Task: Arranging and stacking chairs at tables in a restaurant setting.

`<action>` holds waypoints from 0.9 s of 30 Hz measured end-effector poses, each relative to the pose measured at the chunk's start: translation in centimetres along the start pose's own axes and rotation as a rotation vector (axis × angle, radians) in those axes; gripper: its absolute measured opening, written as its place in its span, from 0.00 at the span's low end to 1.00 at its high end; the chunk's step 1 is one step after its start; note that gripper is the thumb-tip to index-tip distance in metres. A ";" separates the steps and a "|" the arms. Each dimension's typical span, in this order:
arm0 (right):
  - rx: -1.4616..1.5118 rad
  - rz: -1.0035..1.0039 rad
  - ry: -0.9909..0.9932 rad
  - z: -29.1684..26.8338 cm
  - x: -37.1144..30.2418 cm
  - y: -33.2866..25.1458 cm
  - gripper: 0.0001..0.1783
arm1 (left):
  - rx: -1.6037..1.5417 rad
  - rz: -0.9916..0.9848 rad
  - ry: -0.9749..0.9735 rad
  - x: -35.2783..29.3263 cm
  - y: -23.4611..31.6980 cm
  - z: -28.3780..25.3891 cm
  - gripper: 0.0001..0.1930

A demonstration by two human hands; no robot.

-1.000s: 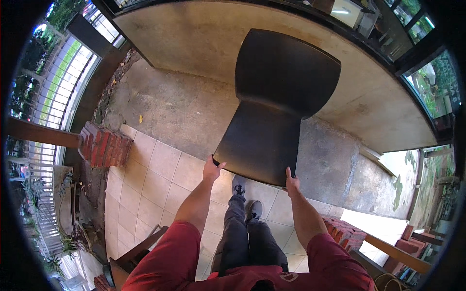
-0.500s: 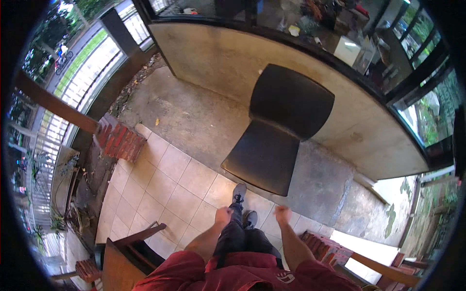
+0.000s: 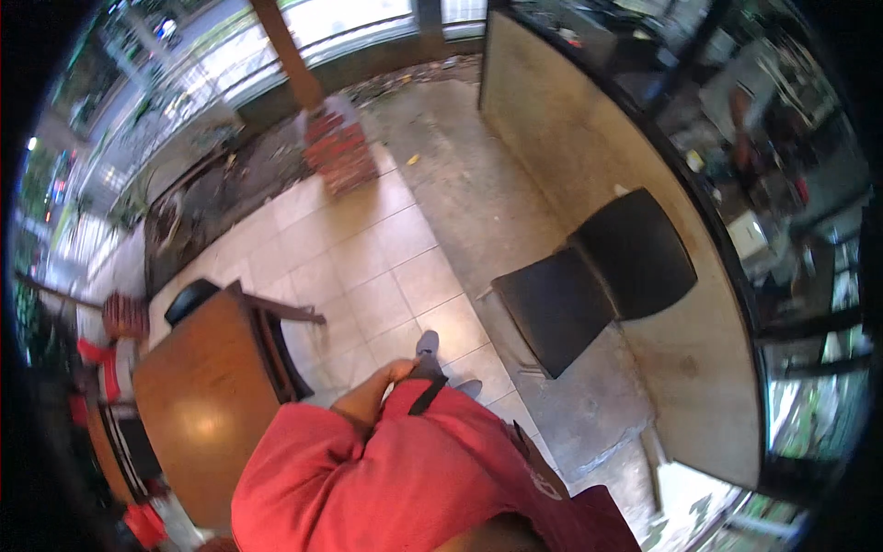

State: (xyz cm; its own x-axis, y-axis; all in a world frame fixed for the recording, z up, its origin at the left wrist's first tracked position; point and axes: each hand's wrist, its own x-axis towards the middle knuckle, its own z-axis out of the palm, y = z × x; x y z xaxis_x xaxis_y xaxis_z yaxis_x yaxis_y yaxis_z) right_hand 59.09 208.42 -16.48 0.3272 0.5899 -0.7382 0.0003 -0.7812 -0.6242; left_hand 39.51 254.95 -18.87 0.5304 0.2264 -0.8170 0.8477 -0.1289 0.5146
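Observation:
My left hand (image 3: 399, 370) hangs in front of my body at the hem of my red shirt (image 3: 368, 460), just above my dark trousers. It looks loosely closed, and I see nothing in it. Below it my grey shoes (image 3: 428, 343) stand on pale floor tiles. The right hand is out of sight, with the shirt filling that side. Nearest on the right is a black chair (image 3: 561, 308), which neither hand touches. A brown wooden table (image 3: 207, 396) stands to the left of my arm.
A brick pillar base (image 3: 340, 152) with a wooden post rises ahead. Along the right runs a beige wall (image 3: 589, 138) topped by dark-framed windows. Another dark chair (image 3: 191, 299) sits at the table's far end. Beyond the planting strip is a white fence (image 3: 359, 37).
My view and body have turned left. The black chair now appears farther right, and more of the wooden table shows. My right hand has gone out of view.

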 end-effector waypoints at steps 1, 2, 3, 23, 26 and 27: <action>-0.026 0.005 -0.015 -0.8 -0.2 -0.4 0.21 | -0.132 -0.102 0.010 -1.3 1.9 -1.0 0.35; -0.062 -0.005 -0.052 -1.7 -0.1 -1.5 0.21 | -0.116 -0.101 0.085 -1.2 0.2 -1.4 0.37; -0.099 -0.015 -0.091 -2.8 0.1 -2.6 0.21 | -0.101 -0.107 0.160 -0.7 -2.2 -1.3 0.39; -0.562 0.032 -0.452 -3.8 17.2 -28.6 0.21 | -0.507 -0.203 0.590 -9.9 -18.0 -8.6 0.33; -0.634 0.038 -0.503 -4.3 21.5 -33.1 0.21 | -0.584 -0.340 0.674 -10.7 -19.2 -7.1 0.31; -0.655 0.039 -0.509 -4.8 23.2 -34.6 0.21 | -0.612 -0.347 0.684 -10.5 -18.9 -7.0 0.31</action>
State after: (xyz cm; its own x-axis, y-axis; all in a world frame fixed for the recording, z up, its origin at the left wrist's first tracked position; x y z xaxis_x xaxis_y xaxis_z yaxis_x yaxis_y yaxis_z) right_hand 71.19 248.12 -10.76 -0.1295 0.4573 -0.8799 0.5995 -0.6707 -0.4368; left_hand 17.87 261.75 -18.22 -0.0314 0.6925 -0.7207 0.7010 0.5293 0.4780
